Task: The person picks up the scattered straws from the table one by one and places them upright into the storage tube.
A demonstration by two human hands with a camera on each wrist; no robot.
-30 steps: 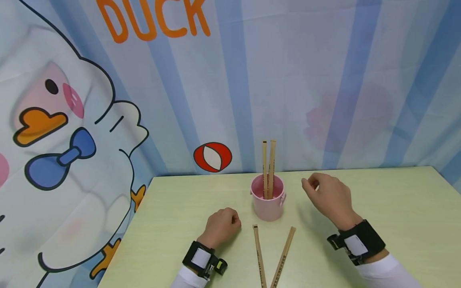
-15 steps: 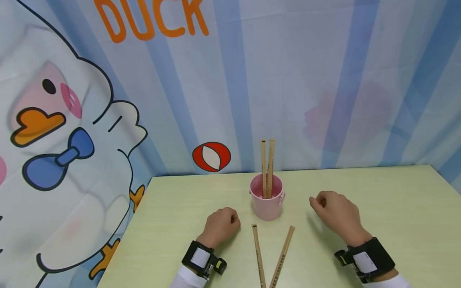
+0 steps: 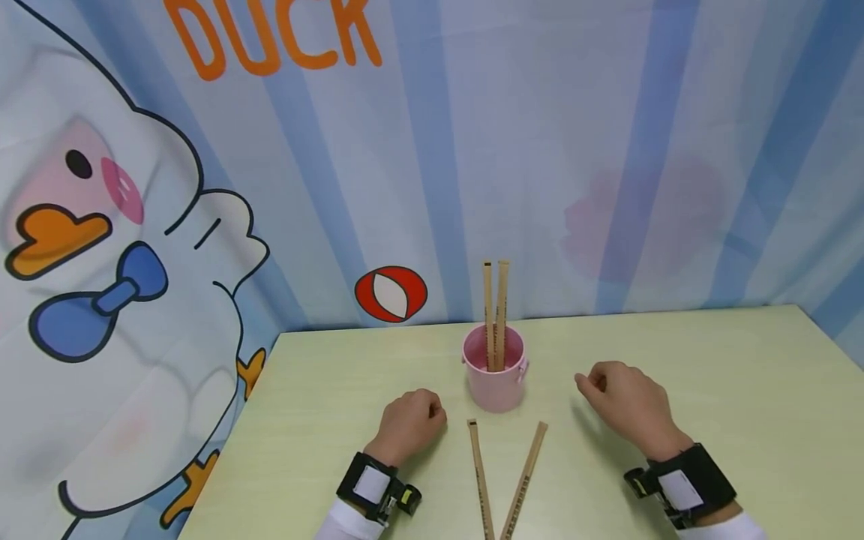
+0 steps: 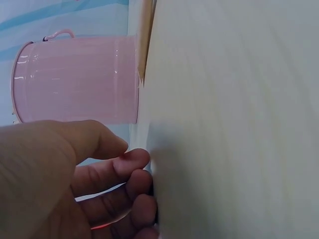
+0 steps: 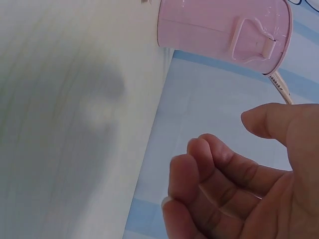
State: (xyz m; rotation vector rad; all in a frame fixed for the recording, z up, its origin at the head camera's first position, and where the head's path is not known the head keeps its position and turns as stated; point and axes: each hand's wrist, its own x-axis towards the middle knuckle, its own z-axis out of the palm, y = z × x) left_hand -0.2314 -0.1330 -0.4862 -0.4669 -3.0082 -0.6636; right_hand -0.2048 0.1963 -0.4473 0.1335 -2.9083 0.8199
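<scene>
A small pink bucket (image 3: 496,386) stands upright near the back of the table, with two light wooden chopsticks (image 3: 502,315) leaning in it. Two more chopsticks lie in front of it, a left one (image 3: 481,480) and a right one (image 3: 524,480), their far ends spread apart and their near ends cut off by the head view's lower edge. Left of them, my left hand (image 3: 408,426) rests on the table, fingers loosely curled around nothing. My right hand (image 3: 633,409) is held above the table right of the bucket, its fingers loosely bent and holding nothing, thumb apart in the right wrist view.
The pale yellow table (image 3: 763,390) reaches back to a blue striped cloth (image 3: 540,150) printed with a large duck. The bucket's pink handle (image 5: 249,40) hangs at its side, facing my right hand.
My right hand has come down and toward me, slightly to the right, away from the bucket. The left hand, chopsticks and bucket stay put, while the head view shifts slightly.
</scene>
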